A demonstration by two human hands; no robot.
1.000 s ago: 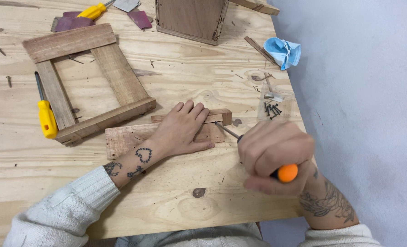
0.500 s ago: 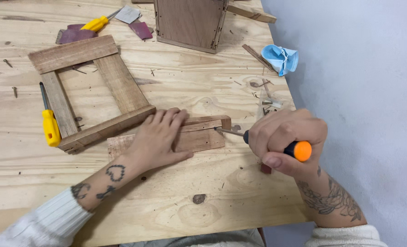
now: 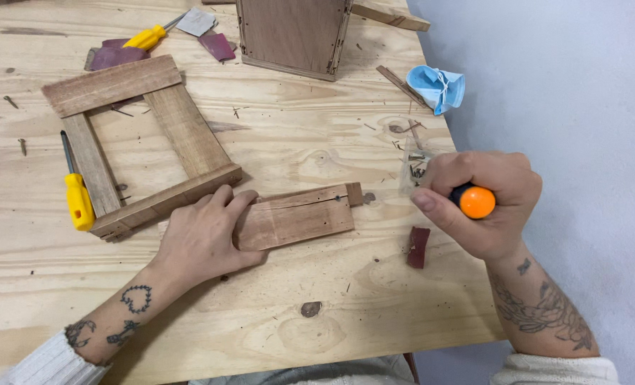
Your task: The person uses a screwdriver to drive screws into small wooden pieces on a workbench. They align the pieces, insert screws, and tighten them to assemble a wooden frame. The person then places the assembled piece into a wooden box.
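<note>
Plywood tabletop (image 3: 274,150), pale, knots visible; grey floor beyond its right edge.

Left hand (image 3: 207,239): palm down, fingers spread flat, pressing on the left end of a wooden block (image 3: 299,219). Not curled around it; it rests on top. Forearm runs in from lower left, white sleeve at the wrist.

Right hand (image 3: 485,203): fist closed around an orange-handled tool (image 3: 474,202); only the rounded butt of the handle shows, the shaft is hidden by the fingers, so tip position cannot be told. Hand sits over the table's right edge, clear of the block, with bare plywood between them. Hands well apart.

Block: lies flat near table centre, long axis roughly left-right, right end tilted slightly away from the person. A seam runs along its length; a small darker piece sits at the right end.

Surroundings: square wooden frame (image 3: 132,142) just left of the block, its near rail next to the left hand's fingers. Yellow-handled tool (image 3: 78,196) lies along the frame's left side. Wooden box (image 3: 292,32) at the far edge. Blue face mask (image 3: 437,85) at the far right. Small clear packet of screws (image 3: 413,167) just beside the right hand. Sandpaper scrap (image 3: 418,247) below the right hand, near the edge. Open plywood in front of the block, toward the person.
</note>
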